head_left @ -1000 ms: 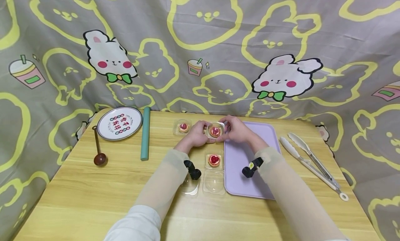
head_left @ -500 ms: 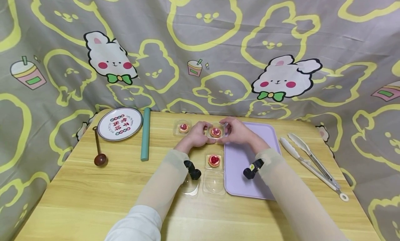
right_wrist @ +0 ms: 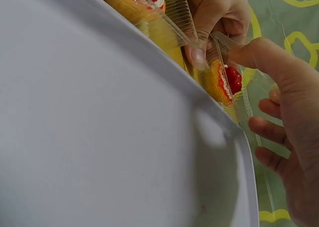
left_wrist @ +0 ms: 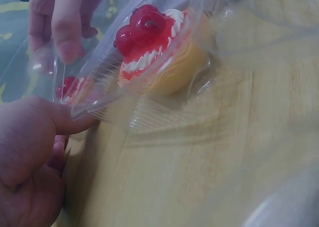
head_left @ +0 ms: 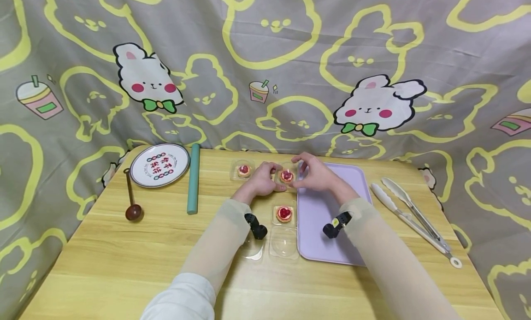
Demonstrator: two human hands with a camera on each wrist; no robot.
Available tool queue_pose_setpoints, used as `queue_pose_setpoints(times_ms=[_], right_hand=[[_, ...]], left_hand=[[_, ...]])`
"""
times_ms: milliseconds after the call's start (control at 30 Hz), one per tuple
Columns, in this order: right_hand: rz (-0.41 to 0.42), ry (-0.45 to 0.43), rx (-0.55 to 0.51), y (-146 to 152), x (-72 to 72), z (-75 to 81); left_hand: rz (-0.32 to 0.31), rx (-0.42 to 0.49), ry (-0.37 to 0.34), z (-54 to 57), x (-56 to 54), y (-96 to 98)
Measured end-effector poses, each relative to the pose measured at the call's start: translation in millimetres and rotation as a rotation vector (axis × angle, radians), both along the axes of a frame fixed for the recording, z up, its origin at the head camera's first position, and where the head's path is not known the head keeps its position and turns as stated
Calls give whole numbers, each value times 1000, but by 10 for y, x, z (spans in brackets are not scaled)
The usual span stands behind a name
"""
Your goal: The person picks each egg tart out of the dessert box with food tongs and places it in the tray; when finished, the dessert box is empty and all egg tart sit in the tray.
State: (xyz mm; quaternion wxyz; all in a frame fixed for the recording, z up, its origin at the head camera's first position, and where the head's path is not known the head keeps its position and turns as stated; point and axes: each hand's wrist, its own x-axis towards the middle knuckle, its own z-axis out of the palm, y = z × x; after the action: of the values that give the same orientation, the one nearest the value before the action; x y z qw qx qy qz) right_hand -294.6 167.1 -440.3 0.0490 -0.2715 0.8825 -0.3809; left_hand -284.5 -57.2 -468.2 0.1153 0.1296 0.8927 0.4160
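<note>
At the back centre, a clear plastic cake box (head_left: pixel 286 167) holds a small red-topped tart (right_wrist: pixel 232 81). My left hand (head_left: pixel 264 179) grips its left side, with the thumb (left_wrist: pixel 75 121) along the near edge. From the right, my right hand (head_left: pixel 316 173) holds the same box, thumb at its front edge and fingers toward the back. In the right wrist view the other right fingers (right_wrist: pixel 269 129) are loosely bent at the box's side. Closer to me stands another clear box with a cherry-topped tart (head_left: pixel 284 213), large in the left wrist view.
A third boxed tart (head_left: pixel 244 171) sits left of my left hand. Clear containers (head_left: pixel 284 242) lie nearer, one partly under my left arm. The lilac tray (head_left: pixel 327 246) borders them; tongs (head_left: pixel 415 218) lie right, a green rod (head_left: pixel 193 179), plate (head_left: pixel 141 165) and ladle (head_left: pixel 133 212) left.
The held box has shifted very slightly to the right. My right fingers have adjusted around its back and side; my left hand has stayed nearly in place.
</note>
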Motion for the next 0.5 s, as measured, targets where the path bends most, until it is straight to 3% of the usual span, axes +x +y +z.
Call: queue_pose_setpoints(times_ms=[500], right_hand=[[6, 28, 24, -32, -9, -29]], left_hand=[[33, 25, -32, -1, 3, -16]])
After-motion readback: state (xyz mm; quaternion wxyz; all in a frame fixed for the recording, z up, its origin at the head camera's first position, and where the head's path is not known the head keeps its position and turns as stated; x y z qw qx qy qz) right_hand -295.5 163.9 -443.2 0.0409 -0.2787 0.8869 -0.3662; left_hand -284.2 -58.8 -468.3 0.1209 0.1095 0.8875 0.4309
